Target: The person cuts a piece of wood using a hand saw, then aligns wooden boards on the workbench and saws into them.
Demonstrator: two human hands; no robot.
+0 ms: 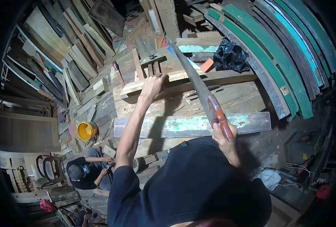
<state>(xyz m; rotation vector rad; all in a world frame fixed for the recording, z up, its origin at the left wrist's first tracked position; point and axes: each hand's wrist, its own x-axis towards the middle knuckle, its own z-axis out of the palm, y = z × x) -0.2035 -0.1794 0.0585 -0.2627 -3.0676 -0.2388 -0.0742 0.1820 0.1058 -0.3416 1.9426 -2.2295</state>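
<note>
My right hand (222, 138) grips the red-brown wooden handle of a long hand saw (198, 87); its grey blade angles away, over the right part of a pale timber beam (134, 89). My left hand (157, 82) has its fingers curled over that beam, which lies across the wooden bench. Beyond the beam are short upright and crossed wood pieces (137, 64) and a tool with a red handle (115, 66). A board with flaking mint paint (137, 125) lies across the near side, below the saw handle.
Stacked green boards (268, 62) fill the right. A black plastic bag (230, 56) and orange block (207, 65) sit at the bench's back. Leaning planks (47, 32) and a yellow bucket (86, 130) are left. A co-worker (81, 172) is low at my left. Cables (300, 168) are lower right.
</note>
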